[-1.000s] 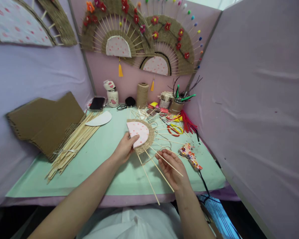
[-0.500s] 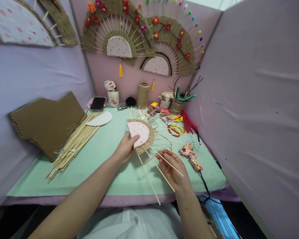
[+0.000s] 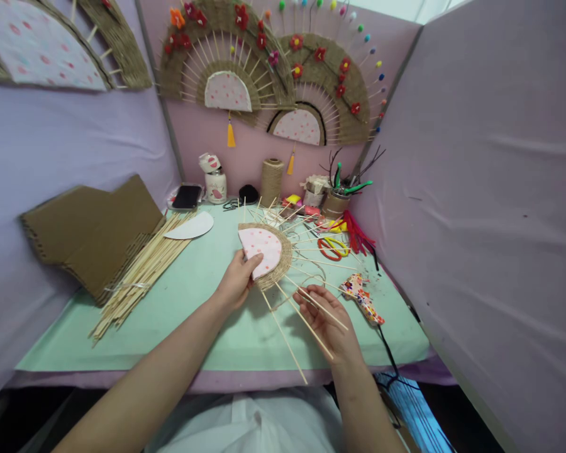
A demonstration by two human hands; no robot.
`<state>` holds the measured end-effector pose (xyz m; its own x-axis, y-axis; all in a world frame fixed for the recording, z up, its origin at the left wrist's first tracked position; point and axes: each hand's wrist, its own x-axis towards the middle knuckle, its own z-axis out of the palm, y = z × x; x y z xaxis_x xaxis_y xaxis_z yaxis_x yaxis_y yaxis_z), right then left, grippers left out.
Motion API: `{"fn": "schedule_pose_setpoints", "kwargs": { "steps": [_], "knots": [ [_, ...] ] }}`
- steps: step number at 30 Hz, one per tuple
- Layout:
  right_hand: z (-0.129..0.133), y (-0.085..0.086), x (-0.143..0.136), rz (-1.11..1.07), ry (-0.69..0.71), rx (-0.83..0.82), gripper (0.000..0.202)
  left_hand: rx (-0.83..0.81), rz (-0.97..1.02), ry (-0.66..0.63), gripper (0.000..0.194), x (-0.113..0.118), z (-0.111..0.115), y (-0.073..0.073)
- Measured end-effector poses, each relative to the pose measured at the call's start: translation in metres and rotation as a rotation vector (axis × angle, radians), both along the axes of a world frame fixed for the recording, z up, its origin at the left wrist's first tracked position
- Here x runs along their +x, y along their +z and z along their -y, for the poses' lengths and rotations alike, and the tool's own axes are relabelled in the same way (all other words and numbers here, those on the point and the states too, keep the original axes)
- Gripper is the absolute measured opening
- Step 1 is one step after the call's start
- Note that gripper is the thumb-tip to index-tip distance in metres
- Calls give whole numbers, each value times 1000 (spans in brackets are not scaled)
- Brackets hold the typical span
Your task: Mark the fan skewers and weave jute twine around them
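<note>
Your left hand (image 3: 236,280) pinched the fan (image 3: 262,249) over the counter (image 3: 202,267), seemingly to steady it; your right hand (image 3: 329,324) curled beside its sticks (image 3: 285,338), though whether it gripped any I couldn't tell.

Pale fan panel (image 3: 266,245), pink-dotted

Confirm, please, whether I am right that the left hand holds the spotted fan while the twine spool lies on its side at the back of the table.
Not quite: in the head view the twine spool stands upright, not on its side, at the back of the table. The left hand does hold the spotted fan.
</note>
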<state>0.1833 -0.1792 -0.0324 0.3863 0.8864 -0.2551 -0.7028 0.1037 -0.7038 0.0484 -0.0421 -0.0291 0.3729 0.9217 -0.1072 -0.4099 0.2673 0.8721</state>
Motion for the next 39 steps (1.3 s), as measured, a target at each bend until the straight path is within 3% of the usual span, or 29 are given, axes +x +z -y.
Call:
{"fn": "schedule_pose_setpoints", "kwargs": {
  "steps": [10, 39],
  "knots": [
    [1, -5, -4, 4, 91, 5, 25, 13, -13, -14, 38, 1, 3, 5],
    [0, 0, -4, 31, 85, -4, 19, 18, -29, -21, 40, 0, 4, 5]
  ]
}}
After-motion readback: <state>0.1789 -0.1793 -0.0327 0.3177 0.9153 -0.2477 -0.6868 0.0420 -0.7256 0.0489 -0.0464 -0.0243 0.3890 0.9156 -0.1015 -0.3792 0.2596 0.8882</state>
